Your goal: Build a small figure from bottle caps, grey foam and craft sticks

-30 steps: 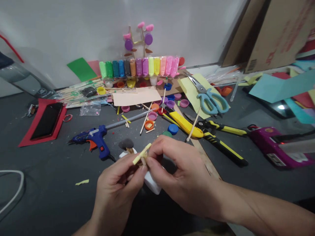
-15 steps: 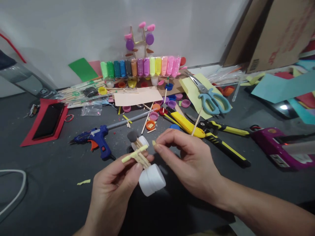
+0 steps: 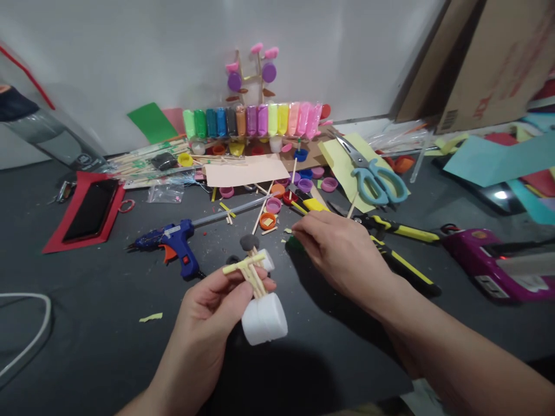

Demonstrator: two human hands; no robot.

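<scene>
My left hand (image 3: pixel 217 312) pinches a small model of wooden sticks (image 3: pixel 255 280), with a yellow rolled strip (image 3: pixel 243 264) across it. White round caps (image 3: pixel 265 319) form its near end; another white cap (image 3: pixel 266 260) and a dark grey round piece (image 3: pixel 250 241) are at its far end. To the right, my right hand (image 3: pixel 342 254) is low over the table, its thumb and forefinger together near a small yellow scrap (image 3: pixel 288 231). Whether anything is between those fingertips is too small to make out.
A blue glue gun (image 3: pixel 176 242) lies left of the model. Behind are coloured caps (image 3: pixel 273 205), clay packs (image 3: pixel 251 120) and blue-handled scissors (image 3: pixel 375 180). Black-yellow pliers (image 3: pixel 403 230) lie right, beside a purple device (image 3: pixel 489 263). A phone (image 3: pixel 92 209) rests on red paper at left.
My right hand has moved away from the model, rightward and down to the table; the yellow bit at its fingertips no longer shows there. The model has tilted slightly in my left hand.
</scene>
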